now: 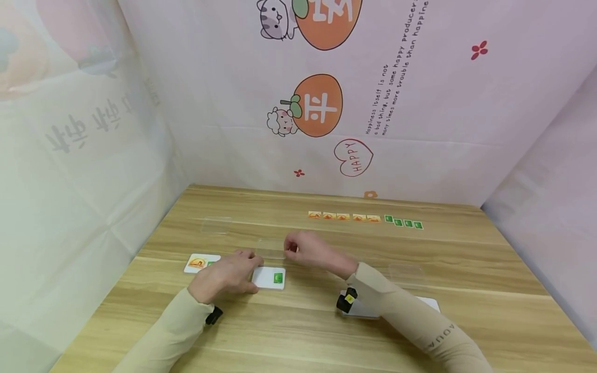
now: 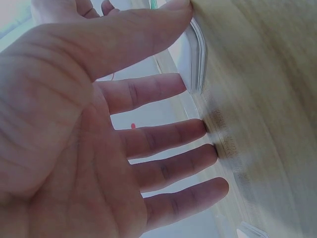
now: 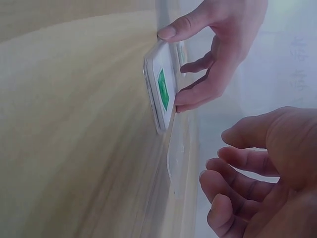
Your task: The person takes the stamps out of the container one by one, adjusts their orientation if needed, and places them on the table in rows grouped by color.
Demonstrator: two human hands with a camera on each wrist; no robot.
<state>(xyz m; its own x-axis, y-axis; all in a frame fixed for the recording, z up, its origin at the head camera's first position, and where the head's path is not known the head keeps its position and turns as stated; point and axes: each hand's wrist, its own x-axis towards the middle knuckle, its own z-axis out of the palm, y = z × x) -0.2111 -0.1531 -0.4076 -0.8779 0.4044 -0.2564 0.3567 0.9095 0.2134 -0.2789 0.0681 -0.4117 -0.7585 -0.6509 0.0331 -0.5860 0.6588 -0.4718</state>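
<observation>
A white card [image 1: 265, 278] with rounded corners lies on the wooden table, a small green sticker [image 1: 278, 278] near its right end. In the right wrist view the card [image 3: 171, 74] looks thick and layered at its edge. My left hand [image 1: 228, 272] pinches its left end between thumb and index finger, the other fingers stretched out. Just behind and to the right, my right hand [image 1: 314, 251] hovers with loosely curled fingers and nothing visible in them. A clear plastic sheet [image 1: 270, 248] lies beside it. Left of my left hand is another white card [image 1: 190, 264] with orange and green stickers, partly covered.
Towards the back right lie a row of orange stickers [image 1: 343, 217] and several green stickers [image 1: 408, 224]. Further clear sheets lie at the left [image 1: 216, 225] and right [image 1: 407, 274]. White cards [image 1: 430, 303] sit partly under my right forearm. Printed cloth [image 1: 233, 103] hangs behind the table.
</observation>
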